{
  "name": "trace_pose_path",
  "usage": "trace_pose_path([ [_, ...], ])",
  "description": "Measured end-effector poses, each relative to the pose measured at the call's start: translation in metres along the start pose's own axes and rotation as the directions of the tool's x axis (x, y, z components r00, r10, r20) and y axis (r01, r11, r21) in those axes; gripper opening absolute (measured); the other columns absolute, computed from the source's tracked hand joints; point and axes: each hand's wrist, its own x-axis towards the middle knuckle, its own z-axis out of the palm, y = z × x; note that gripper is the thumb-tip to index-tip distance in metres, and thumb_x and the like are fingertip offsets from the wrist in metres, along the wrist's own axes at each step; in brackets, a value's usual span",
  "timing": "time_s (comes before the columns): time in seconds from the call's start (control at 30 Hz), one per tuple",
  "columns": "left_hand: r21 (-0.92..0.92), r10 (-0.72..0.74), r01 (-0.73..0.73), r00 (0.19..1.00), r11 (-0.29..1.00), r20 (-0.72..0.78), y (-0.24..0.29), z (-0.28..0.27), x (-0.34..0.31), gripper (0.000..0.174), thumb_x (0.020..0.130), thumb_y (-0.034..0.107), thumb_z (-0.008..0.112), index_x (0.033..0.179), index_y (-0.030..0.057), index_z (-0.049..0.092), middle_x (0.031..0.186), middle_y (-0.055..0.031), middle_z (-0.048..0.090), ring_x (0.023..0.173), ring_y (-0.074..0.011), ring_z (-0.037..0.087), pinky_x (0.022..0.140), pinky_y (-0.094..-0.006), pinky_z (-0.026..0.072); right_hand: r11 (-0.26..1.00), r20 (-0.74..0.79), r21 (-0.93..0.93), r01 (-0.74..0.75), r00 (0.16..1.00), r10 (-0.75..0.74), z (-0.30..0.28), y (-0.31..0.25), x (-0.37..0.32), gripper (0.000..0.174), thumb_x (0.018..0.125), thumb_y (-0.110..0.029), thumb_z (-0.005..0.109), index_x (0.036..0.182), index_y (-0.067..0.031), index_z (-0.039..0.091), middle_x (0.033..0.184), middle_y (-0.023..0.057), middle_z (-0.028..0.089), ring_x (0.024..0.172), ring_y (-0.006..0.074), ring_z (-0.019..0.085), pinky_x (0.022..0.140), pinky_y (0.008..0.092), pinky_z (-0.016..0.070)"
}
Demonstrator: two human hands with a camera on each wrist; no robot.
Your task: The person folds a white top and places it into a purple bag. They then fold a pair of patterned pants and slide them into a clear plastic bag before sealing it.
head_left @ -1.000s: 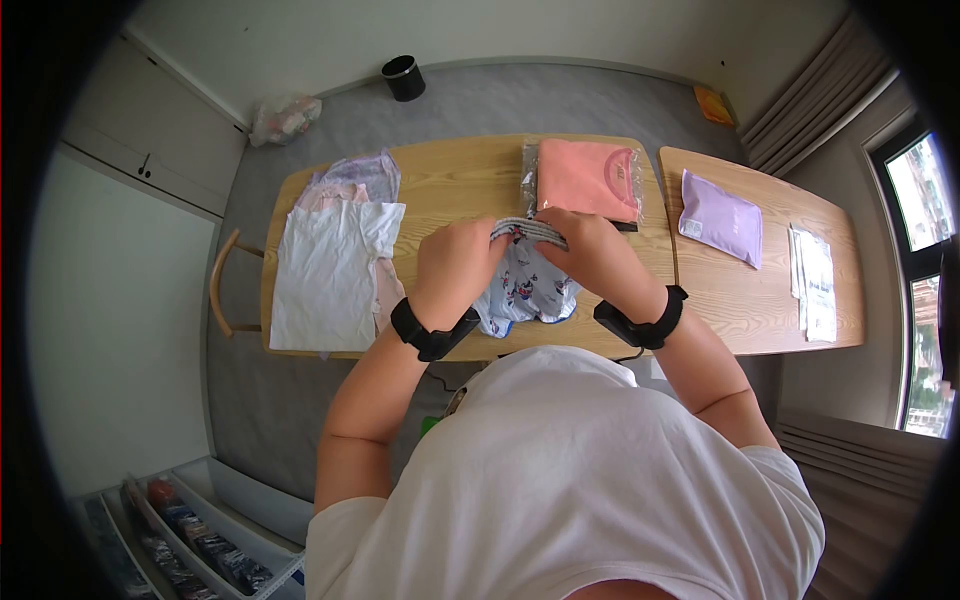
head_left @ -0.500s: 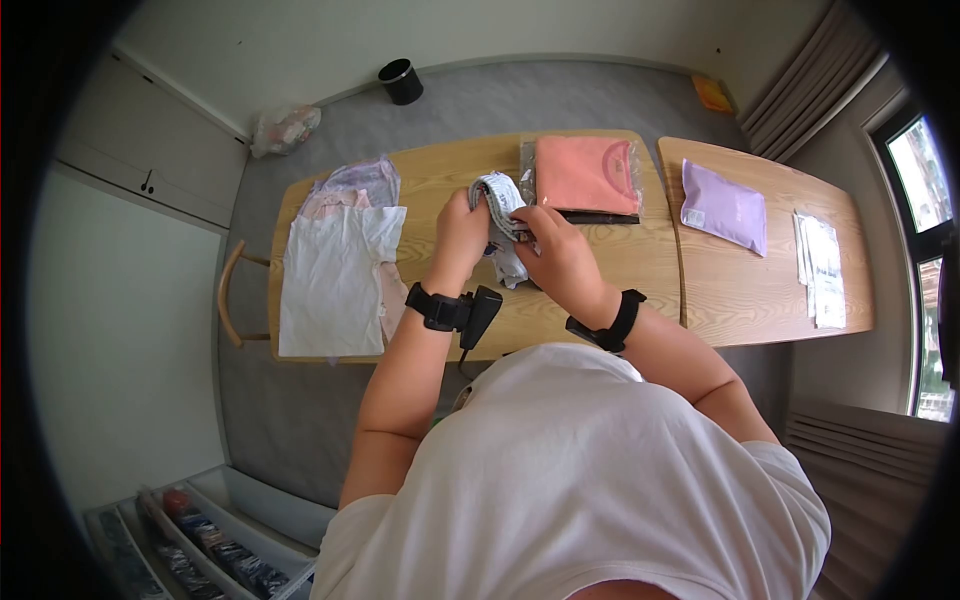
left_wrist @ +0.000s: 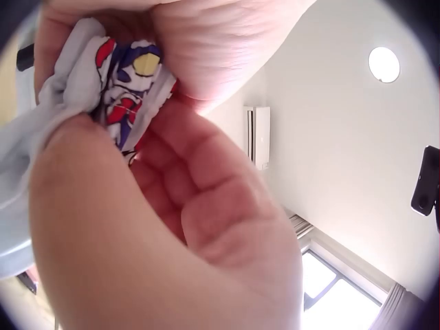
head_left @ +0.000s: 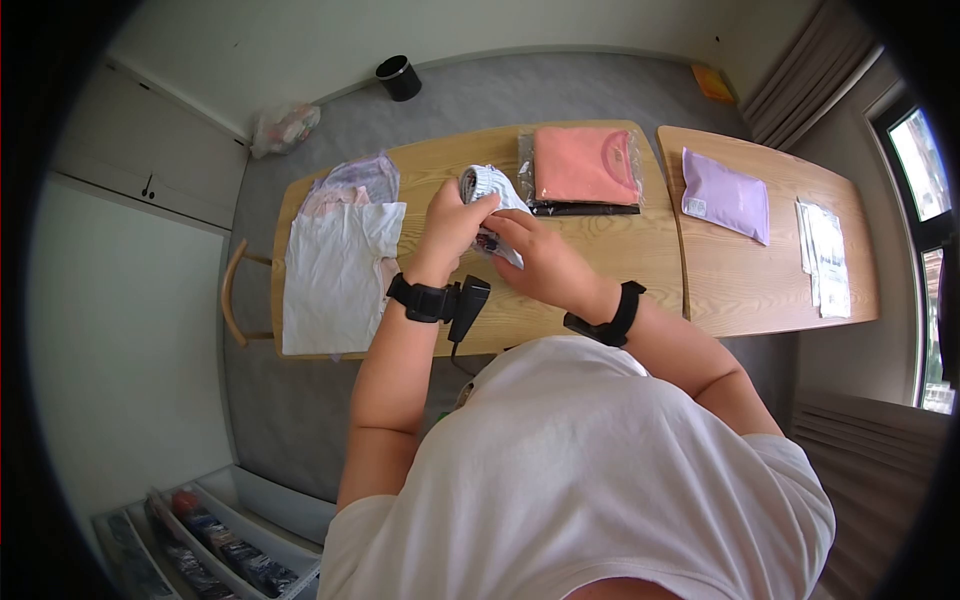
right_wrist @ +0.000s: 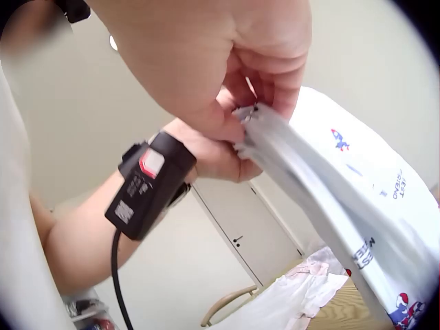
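A pale printed garment with a gathered elastic waistband is folded into a narrow bundle above the wooden table. My left hand grips it from the left, thumb over the cloth. In the left wrist view, the thumb and curled fingers close around the garment, whose print has red, blue and yellow figures. My right hand is at the bundle's near right side. The right wrist view has this hand pinching an edge of the garment, and the cloth hangs down with lettering and small figures on it.
A white T-shirt lies over pink and lavender clothes at the table's left. Beyond my hands lies a folded coral shirt on clear plastic. A lavender pouch and white packets lie on the right table.
The waistband was stretched between both hands with the cloth hanging below. Now the garment is folded narrow and turned, its waistband pointing away, and the left hand has moved to its left side.
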Motion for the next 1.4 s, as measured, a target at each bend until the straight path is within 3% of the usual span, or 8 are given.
trace_pose_path([
  [0.17, 0.575, 0.205, -0.261, 0.965, 0.776, 0.162, 0.057, -0.023, -0.015, 0.036, 0.08, 0.013, 0.064, 0.11, -0.0038, 0.053, 0.098, -0.0141, 0.064, 0.089, -0.0197, 0.062, 0.077, -0.0309, 0.0471, 0.975, -0.025, 0.044, -0.218, 0.975, 0.219, -0.063, 0.046, -0.005, 0.026, 0.079, -0.001, 0.061, 0.105, -0.0015, 0.062, 0.094, 0.0106, 0.066, 0.085, 0.021, 0.063, 0.079, 0.0302, 0.0504],
  [0.57, 0.66, 0.304, -0.566, 0.824, 0.494, 0.479, 0.17, -0.032, -0.068, 0.039, 0.07, 0.0, 0.068, 0.107, 0.0022, 0.053, 0.09, -0.0124, 0.063, 0.082, -0.022, 0.062, 0.075, -0.0288, 0.0468, 0.949, 0.139, -0.018, -0.315, 0.939, 0.314, -0.039, 0.09, -0.064, 0.071, 0.07, -0.011, 0.074, 0.132, -0.0071, 0.04, 0.129, 0.0149, 0.048, 0.121, 0.0292, 0.044, 0.097, 0.0369, 0.0415],
  [0.83, 0.58, 0.455, -0.613, 0.789, 0.537, 0.413, 0.166, -0.062, -0.1, 0.048, 0.061, -0.008, 0.065, 0.107, -0.0007, 0.054, 0.098, -0.0125, 0.062, 0.089, -0.0187, 0.062, 0.08, -0.0273, 0.0464, 0.817, 0.392, 0.221, -0.533, 0.816, 0.425, -0.036, 0.113, -0.085, 0.045, 0.07, -0.015, 0.073, 0.11, -0.0055, 0.054, 0.102, 0.0119, 0.058, 0.098, 0.0222, 0.053, 0.084, 0.0327, 0.0441],
  [0.87, 0.564, 0.423, -0.58, 0.815, 0.588, 0.397, 0.161, -0.071, -0.101, 0.049, 0.063, -0.007, 0.065, 0.11, -0.001, 0.053, 0.101, -0.0119, 0.06, 0.092, -0.0173, 0.06, 0.082, -0.0271, 0.0455, 0.673, 0.57, 0.215, -0.708, 0.65, 0.502, -0.044, 0.115, -0.088, 0.035, 0.071, -0.015, 0.071, 0.102, -0.0049, 0.057, 0.091, 0.0079, 0.06, 0.091, 0.0175, 0.055, 0.08, 0.0298, 0.0445],
  [1.1, 0.3, 0.179, -0.197, 0.98, 0.933, 0.086, 0.067, -0.092, -0.072, 0.045, 0.079, 0.006, 0.066, 0.119, -0.002, 0.047, 0.105, -0.0065, 0.057, 0.097, -0.0135, 0.053, 0.087, -0.0269, 0.0414, 0.456, 0.399, 0.564, -0.689, 0.71, 0.58, -0.077, 0.149, -0.138, 0.019, 0.079, -0.011, 0.065, 0.097, -0.0045, 0.06, 0.088, 0.0004, 0.06, 0.08, 0.0103, 0.055, 0.07, 0.0241, 0.0458],
  [1.17, 0.23, 0.109, -0.124, 0.991, 0.965, 0.074, 0.015, -0.092, -0.052, 0.043, 0.082, 0.009, 0.064, 0.12, -0.002, 0.047, 0.107, -0.0067, 0.057, 0.098, -0.0135, 0.053, 0.088, -0.0264, 0.0405, 0.077, 0.241, 0.829, -0.553, 0.479, 0.844, -0.084, 0.137, -0.141, 0.017, 0.084, -0.011, 0.062, 0.099, -0.0034, 0.061, 0.09, 0.0007, 0.06, 0.08, 0.0093, 0.055, 0.073, 0.0233, 0.0455],
  [1.3, 0.012, -0.076, 0.076, 0.995, 0.997, 0.064, -0.104, -0.075, -0.015, 0.044, 0.084, 0.013, 0.064, 0.122, -0.0016, 0.047, 0.114, -0.0082, 0.057, 0.101, -0.0151, 0.054, 0.091, -0.0278, 0.0405, 0.456, 0.016, 0.545, -0.704, 0.552, 0.834, -0.076, 0.183, -0.157, 0.03, 0.086, -0.013, 0.063, 0.111, -0.0007, 0.054, 0.094, 0.0041, 0.063, 0.083, 0.012, 0.058, 0.076, 0.0241, 0.046],
  [1.4, -0.032, -0.267, 0.269, 0.963, 0.963, 0.037, -0.206, -0.064, 0.008, 0.044, 0.085, 0.017, 0.064, 0.121, -0.0021, 0.048, 0.113, -0.0087, 0.058, 0.101, -0.0156, 0.055, 0.09, -0.028, 0.0414, 0.388, -0.058, 0.456, -0.801, 0.408, 0.911, -0.042, 0.221, -0.169, 0.039, 0.084, -0.021, 0.066, 0.113, 0.0013, 0.052, 0.094, 0.0108, 0.064, 0.083, 0.0144, 0.06, 0.073, 0.026, 0.0478],
])
